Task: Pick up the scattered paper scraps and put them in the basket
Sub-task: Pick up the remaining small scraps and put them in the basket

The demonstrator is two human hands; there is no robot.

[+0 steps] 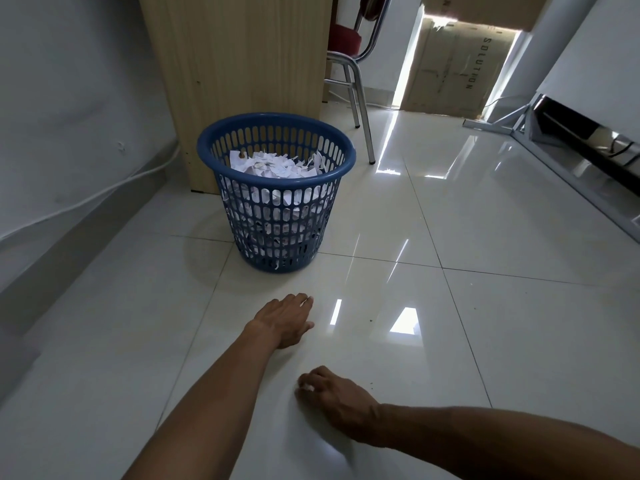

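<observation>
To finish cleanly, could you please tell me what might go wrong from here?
The small white paper scrap is only pinched by the right hand, so it could slip from that grip. The blue slotted plastic basket is heaped nearly to its rim, shreds already poking through slots; more may spill.

Office corner, desk panel (pixel 239 64), chair (pixel 349 57), cartons (pixel 457 67)

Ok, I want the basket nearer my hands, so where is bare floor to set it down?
The white glossy floor tiles right of the blue slotted plastic basket lie bare up to the grey metal frame. A narrower bare strip lies between the basket and the left hand. Behind the basket it is crowded: light wooden panel and metal chair leg.
</observation>
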